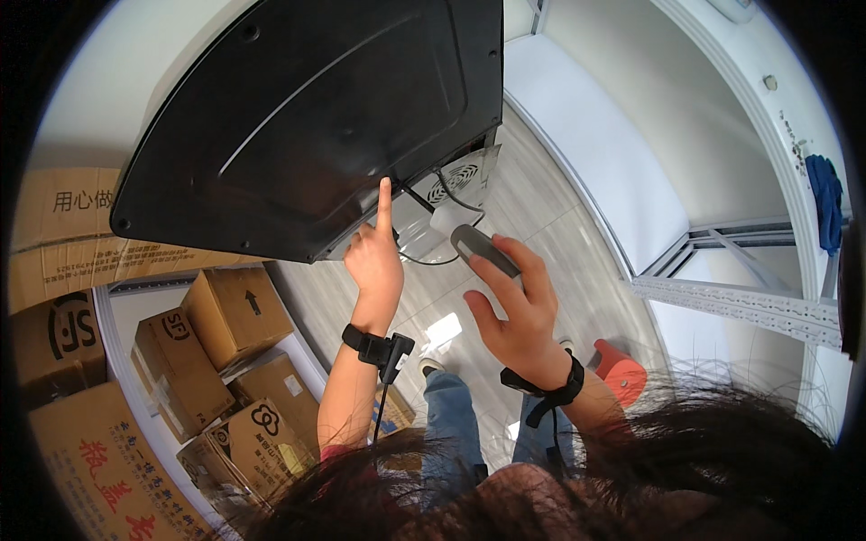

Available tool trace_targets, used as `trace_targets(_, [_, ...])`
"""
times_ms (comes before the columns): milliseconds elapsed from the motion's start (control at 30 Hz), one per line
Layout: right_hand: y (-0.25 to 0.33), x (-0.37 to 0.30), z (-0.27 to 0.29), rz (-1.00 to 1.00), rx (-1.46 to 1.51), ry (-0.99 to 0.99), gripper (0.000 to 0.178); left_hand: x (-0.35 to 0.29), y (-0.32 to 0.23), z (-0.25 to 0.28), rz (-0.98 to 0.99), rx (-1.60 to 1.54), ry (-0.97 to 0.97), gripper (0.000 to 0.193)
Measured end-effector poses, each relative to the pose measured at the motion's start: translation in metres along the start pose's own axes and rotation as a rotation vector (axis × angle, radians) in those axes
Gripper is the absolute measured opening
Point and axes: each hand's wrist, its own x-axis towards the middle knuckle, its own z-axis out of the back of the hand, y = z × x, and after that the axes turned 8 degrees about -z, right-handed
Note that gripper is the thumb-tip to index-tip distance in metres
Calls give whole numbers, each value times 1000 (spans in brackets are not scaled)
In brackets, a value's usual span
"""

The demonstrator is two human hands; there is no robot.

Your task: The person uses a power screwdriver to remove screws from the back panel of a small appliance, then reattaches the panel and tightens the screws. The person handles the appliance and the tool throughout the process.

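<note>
The left hand (374, 261) is raised with the forearm upright, its index finger stretched straight up so the tip touches the lower edge of a large black moulded-plastic back panel (307, 117) of an appliance tilted overhead; the other fingers are curled into the palm and hold nothing. The right hand (519, 311) is lifted beside it, palm turned inward, fingers loosely bent around a slim grey oblong handheld tool (483, 250), gripped at its lower end while its upper end points toward the panel's bottom corner. Black cables (451, 203) hang from that corner. Both wrists wear black straps. Brown cardboard boxes (207, 352) stand stacked on the floor at the left.
</note>
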Motion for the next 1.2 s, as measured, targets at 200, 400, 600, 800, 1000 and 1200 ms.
trace_targets(200, [4,7,-1,-78,113,-180,42,0,-1,0,3,8,15,106])
trace_targets(400, [5,1,12,-38,25,82,42,1,0,1,4,7,-3,106])
trace_targets(600, [2,7,12,90,40,37,40,0,-2,0,6,4,14,106])
trace_targets(800, [13,8,13,-15,51,35,44,-2,-1,0,15,0,37,108])
trace_targets(1000, [13,3,17,-135,163,154,40,0,-2,2,4,12,37,109])
trace_targets(1200, [2,1,13,-72,7,149,43,0,-3,2,4,9,21,109])
